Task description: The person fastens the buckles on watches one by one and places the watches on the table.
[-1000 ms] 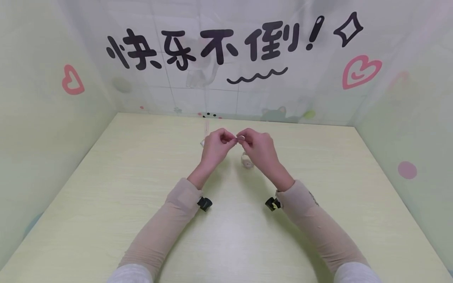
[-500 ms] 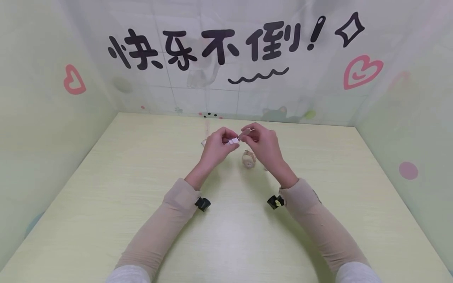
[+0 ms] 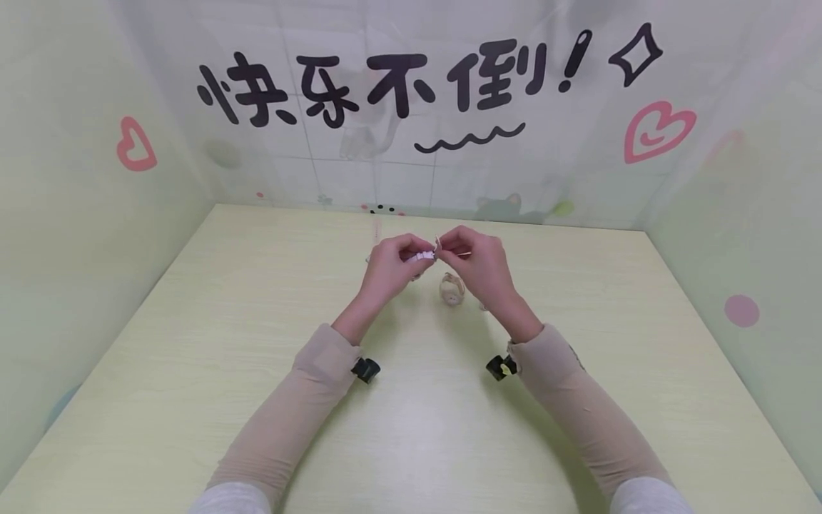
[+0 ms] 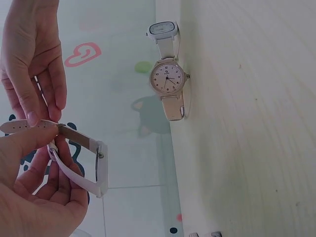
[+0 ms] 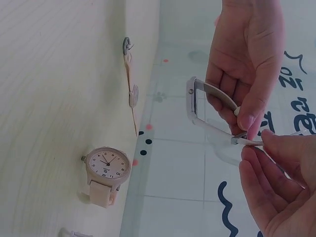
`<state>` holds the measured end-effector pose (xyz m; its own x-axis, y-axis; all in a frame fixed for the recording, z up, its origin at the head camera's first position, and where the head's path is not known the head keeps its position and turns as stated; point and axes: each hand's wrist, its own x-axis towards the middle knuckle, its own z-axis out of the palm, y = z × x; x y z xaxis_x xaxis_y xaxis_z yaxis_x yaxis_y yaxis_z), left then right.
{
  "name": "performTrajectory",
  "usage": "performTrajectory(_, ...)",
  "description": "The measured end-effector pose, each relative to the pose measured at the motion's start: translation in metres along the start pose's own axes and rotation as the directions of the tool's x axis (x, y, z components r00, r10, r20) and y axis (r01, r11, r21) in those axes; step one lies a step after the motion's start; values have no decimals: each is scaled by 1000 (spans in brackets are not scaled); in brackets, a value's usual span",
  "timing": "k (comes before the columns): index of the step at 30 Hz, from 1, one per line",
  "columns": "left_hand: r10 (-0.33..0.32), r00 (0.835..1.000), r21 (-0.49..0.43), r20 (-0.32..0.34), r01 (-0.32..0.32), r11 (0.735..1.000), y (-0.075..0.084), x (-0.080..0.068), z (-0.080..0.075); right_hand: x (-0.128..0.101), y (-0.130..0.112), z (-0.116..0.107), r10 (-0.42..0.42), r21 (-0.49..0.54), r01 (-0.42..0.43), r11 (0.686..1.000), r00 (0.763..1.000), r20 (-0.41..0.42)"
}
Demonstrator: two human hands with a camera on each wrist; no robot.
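Observation:
Above the table's middle, both hands hold a white watch (image 3: 424, 255) with a rectangular case (image 4: 101, 170) (image 5: 192, 101). My left hand (image 3: 392, 265) (image 4: 34, 182) grips the case and one strap. My right hand (image 3: 478, 263) (image 5: 276, 182) pinches the other strap's end (image 5: 242, 140) at the left thumb and forefinger. Below the hands a beige watch with a round dial (image 3: 452, 289) (image 4: 169, 79) (image 5: 105, 170) stands on the table.
A flat watch with a pale strap (image 3: 375, 232) (image 5: 131, 74) lies beyond the left hand. Another white watch (image 4: 163, 29) sits right of the beige one. The pale wooden table (image 3: 411, 428) is walled by printed panels (image 3: 411, 143) at the back and sides.
The right hand lifted with the strap end half a second ago and has come back down against the left fingers. The white watch shows more between the hands than a second ago.

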<state>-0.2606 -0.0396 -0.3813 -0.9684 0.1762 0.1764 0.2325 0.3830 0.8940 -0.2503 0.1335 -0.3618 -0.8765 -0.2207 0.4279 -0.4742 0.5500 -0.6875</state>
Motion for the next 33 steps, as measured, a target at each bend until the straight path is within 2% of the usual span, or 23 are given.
performTrajectory(6,27,999,36,31,-28,999,1,0,0,0,3,1,5,-15,-5,1000,1000,21)
performTrajectory(11,28,999,1,37,-28,1000,1,0,0,0,5,1,16,-7,-15,1000,1000,25)
performTrajectory(21,25,999,-41,46,-23,999,0,-1,3,2,6,-5,130,138,-129,982,992,1)
performTrajectory(27,36,997,-65,74,-31,997,-3,0,3,2,6,-7,148,196,-144,970,989,-7)
performTrajectory(33,45,995,-141,90,-32,989,-7,2,2,1,7,-9,159,213,-154,965,987,-8)
